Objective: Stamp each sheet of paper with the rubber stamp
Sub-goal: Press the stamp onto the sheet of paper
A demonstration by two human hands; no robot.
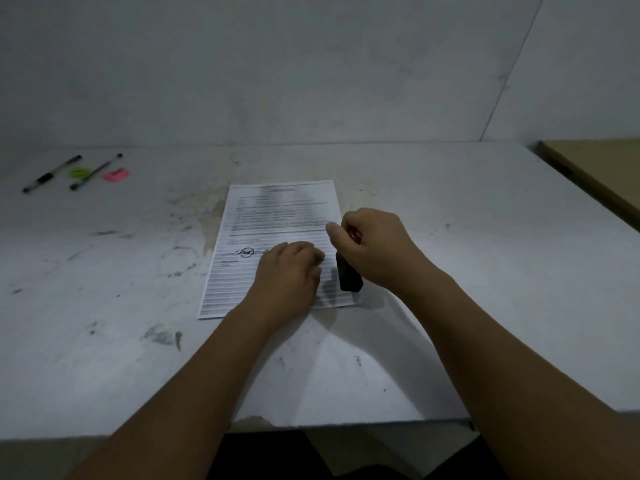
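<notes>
While right hand (pixel 372 249) grips upright stamp (pixel 349 277), left hand (pixel 289 271) flat on sheet (pixel 273 216).

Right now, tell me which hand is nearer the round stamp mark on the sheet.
Left. The left hand lies flat on the sheet just right of the round stamp mark; the right hand holds the rubber stamp at the sheet's right edge.
</notes>
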